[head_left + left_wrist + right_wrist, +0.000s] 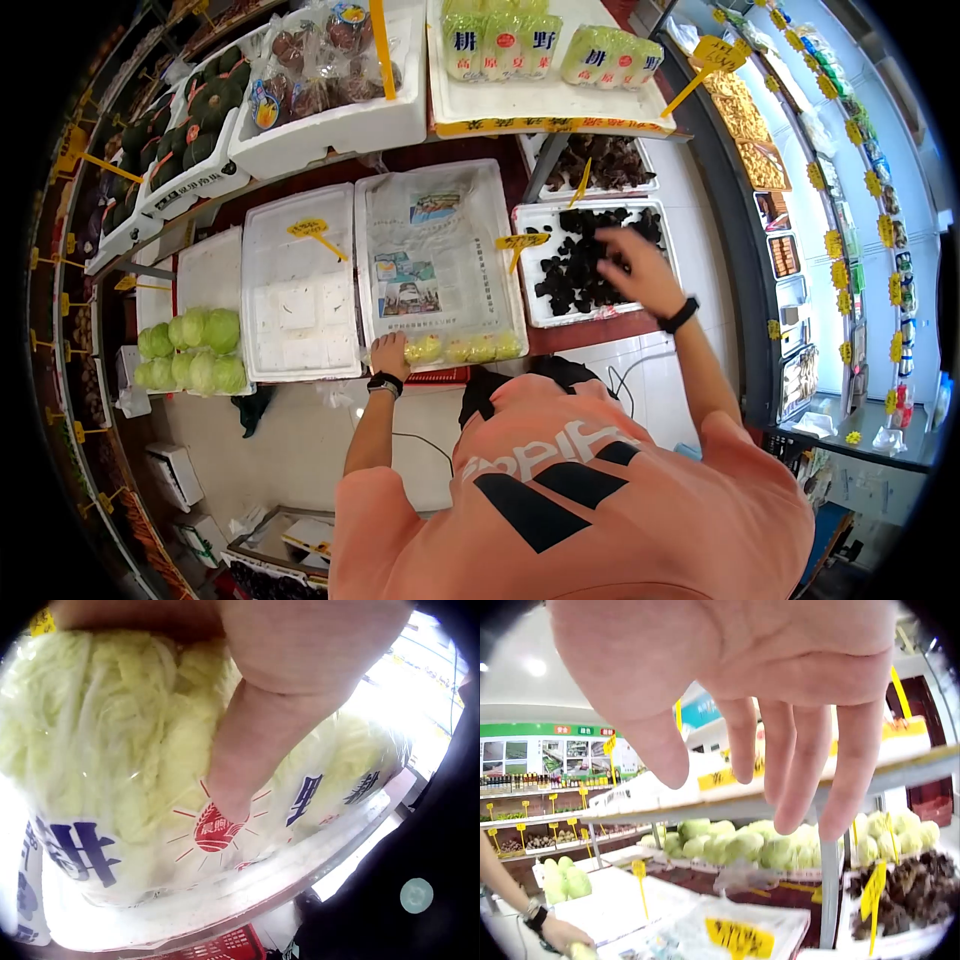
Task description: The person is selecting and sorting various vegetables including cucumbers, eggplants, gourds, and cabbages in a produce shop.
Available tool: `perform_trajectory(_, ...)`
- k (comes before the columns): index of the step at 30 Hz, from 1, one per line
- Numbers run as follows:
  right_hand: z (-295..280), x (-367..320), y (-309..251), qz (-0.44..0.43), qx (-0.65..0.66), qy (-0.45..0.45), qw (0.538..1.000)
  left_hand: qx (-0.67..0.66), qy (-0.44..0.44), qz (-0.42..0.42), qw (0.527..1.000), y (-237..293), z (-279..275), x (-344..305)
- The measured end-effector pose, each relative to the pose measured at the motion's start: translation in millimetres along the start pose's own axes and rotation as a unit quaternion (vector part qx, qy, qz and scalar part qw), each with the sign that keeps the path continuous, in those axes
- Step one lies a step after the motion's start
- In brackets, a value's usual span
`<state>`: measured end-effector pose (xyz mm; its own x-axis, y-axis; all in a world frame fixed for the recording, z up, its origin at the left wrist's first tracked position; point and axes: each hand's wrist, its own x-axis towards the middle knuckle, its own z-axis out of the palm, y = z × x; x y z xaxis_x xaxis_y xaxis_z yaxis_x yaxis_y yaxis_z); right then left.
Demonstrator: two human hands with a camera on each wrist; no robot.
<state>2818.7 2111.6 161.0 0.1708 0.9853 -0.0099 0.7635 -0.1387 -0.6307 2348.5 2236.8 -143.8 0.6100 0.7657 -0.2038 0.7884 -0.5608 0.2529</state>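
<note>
My left hand (389,353) grips a plastic-wrapped pack of napa cabbage (112,750) at the front left of a newspaper-lined foam tray (372,230). In the left wrist view the thumb presses the wrap beside a red sun logo, while the other fingers are mostly hidden behind the pack. More wrapped cabbage (480,347) lies along the tray's front edge. Over a white tray of black wood ear mushrooms (568,270) hangs my right hand (640,275). Its fingers droop loosely, with nothing held, in the right wrist view.
Above the trays runs a shelf (460,125) with packed cabbages (500,45) and foam boxes. Yellow price signs (522,241) stick up among the trays. Round green cabbages (205,345) sit at left. A lit refrigerated case (800,200) stands at right, and a red basket (225,946) below.
</note>
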Motion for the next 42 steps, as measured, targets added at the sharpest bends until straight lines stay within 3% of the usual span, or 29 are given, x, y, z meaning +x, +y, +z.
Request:
perform_trajectory(5, -101.0, 113.1, -19.9, -0.178, -0.155, 0.211, 0.949, 0.042, -0.011, -0.051, 0.998, 14.4, 2.6, 4.5)
perform_trajectory(8, -144.3, 197.2, -1.5, -0.23, -0.266, 0.257, 0.9, 0.007, -0.018, -0.043, 0.999, 30.0, 4.3, 3.3)
perform_trajectory(10, -157.4, 251.5, 34.0, -0.164, -0.305, 0.254, 0.903, 0.029, -0.011, -0.034, 0.999, 39.9, 14.2, 5.4)
perform_trajectory(12, -163.5, 308.9, 85.7, -0.024, -0.403, 0.104, 0.909, 0.018, 0.021, -0.062, 0.998, 46.8, 26.2, 6.2)
perform_trajectory(13, -158.6, 303.3, 70.4, 0.03, -0.363, 0.1, 0.926, 0.01, 0.032, -0.07, 0.997, 52.2, 31.1, 4.7)
perform_trajectory(15, -149.5, 321.1, 94.4, 0.017, -0.369, 0.173, 0.913, -0.011, 0.035, -0.096, 0.995, 59.9, 27.7, 2.9)
perform_trajectory(16, -149.7, 310.8, 82.7, -0.033, -0.372, 0.157, 0.914, -0.011, 0.04, -0.103, 0.994, 59.5, 31.1, 2.8)
perform_trajectory(17, -149.5, 300.1, 55.5, 0.029, -0.352, 0.117, 0.928, -0.031, 0.056, -0.09, 0.994, 58.3, 29.8, 0.2)
perform_trajectory(18, -156.7, 310.6, 82.4, -0.052, -0.295, 0.101, 0.949, -0.05, 0.07, -0.074, 0.994, 58.6, 26.5, -4.8)
perform_trajectory(20, -158.6, 294.2, 66.4, -0.02, -0.307, 0.094, 0.947, -0.054, 0.095, -0.053, 0.993, 54.0, 23.3, -7.3)
perform_trajectory(21, -160.0, 296.8, 66.3, -0.039, -0.294, 0.079, 0.952, -0.061, 0.158, -0.038, 0.985, 46.3, 50.1, 0.3)
perform_trajectory(24, -157.3, 279.6, 48.5, -0.083, -0.132, -0.071, 0.985, -0.033, 0.15, -0.109, 0.982, 40.8, 101.5, 28.8)
perform_trajectory(25, -163.2, 324.4, 132.3, -0.114, -0.208, 0.023, 0.971, -0.014, 0.15, -0.131, 0.98, 39.4, 122.0, 39.8)
perform_trajectory(26, -163.3, 359.7, 186.6, -0.196, -0.091, -0.006, 0.976, 0.036, 0.16, -0.105, 0.981, 48.8, 96.0, 27.7)
perform_trajectory(27, -156.0, 327.8, 135.4, -0.138, -0.112, 0.045, 0.983, 0.025, 0.088, -0.122, 0.988, 59.4, 62.6, 19.5)
perform_trajectory(28, -171.3, 343.8, 169.2, -0.185, -0.19, 0.041, 0.963, 0.062, 0.073, -0.123, 0.988, 62.2, 60.3, 15.2)
perform_trajectory(30, -167.2, 325.4, 137.0, -0.116, -0.292, 0.05, 0.948, 0.024, -0.028, -0.149, 0.988, 73.1, 21.6, 3.7)
perform_trajectory(33, -165.1, 313.7, 133.1, -0.124, -0.296, 0.112, 0.94, 0.049, 0.048, -0.167, 0.984, 60.5, 79.6, 24.2)
perform_trajectory(36, -180.2, 308.2, 141.7, -0.197, -0.265, 0.13, 0.935, 0.055, 0.115, -0.166, 0.978, 68.8, 69.0, 8.7)
perform_trajectory(40, -173.7, 218.6, 23.6, -0.185, -0.25, 0.188, 0.932, 0.064, 0.161, -0.181, 0.968, 77.7, 56.1, -9.0)
perform_trajectory(41, -171.4, 215.2, 31.7, -0.252, -0.243, 0.255, 0.901, 0.027, 0.162, -0.191, 0.968, 76.7, 57.8, -10.4)
perform_trajectory(42, -160.1, 197.6, 15.1, -0.182, -0.216, 0.287, 0.915, -0.071, 0.157, -0.174, 0.97, 64.7, 72.5, -2.1)
